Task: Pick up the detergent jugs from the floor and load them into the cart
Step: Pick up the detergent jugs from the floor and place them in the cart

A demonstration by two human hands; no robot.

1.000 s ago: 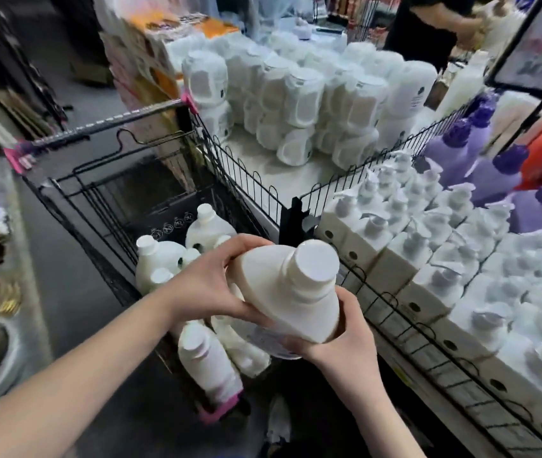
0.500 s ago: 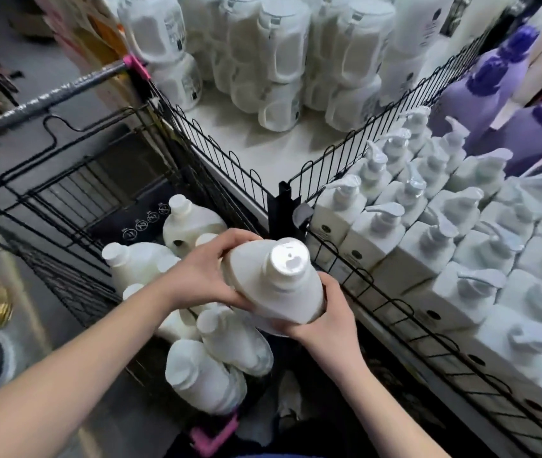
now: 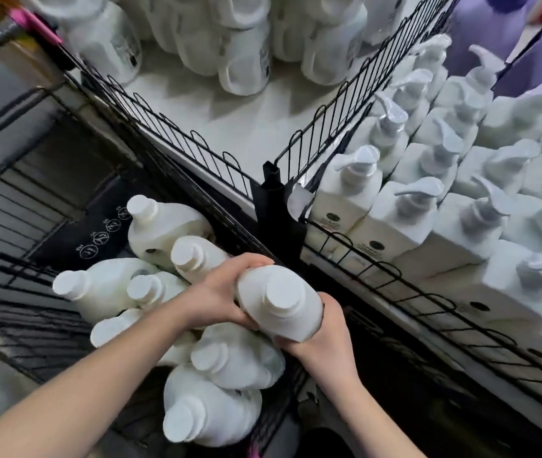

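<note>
A white detergent jug (image 3: pixel 279 300) with a round cap pointing up at me is held in both hands over the black wire cart (image 3: pixel 15 223). My left hand (image 3: pixel 220 292) grips its left side, fingers curled over the top. My right hand (image 3: pixel 319 335) grips it from below on the right. Several white jugs (image 3: pixel 164 226) lie piled in the cart's basket right under and left of the held jug.
A black wire shelf fence (image 3: pixel 216 157) borders the cart on the right. Behind the fence stand large white handled jugs (image 3: pixel 243 54) on a white shelf and rows of white pump bottles (image 3: pixel 421 206). Purple bottles (image 3: pixel 494 21) sit at the top right.
Both hands have lowered the jug toward the pile in the cart. The view has tilted down and closer, so the cart's handle has slid to the top left.
</note>
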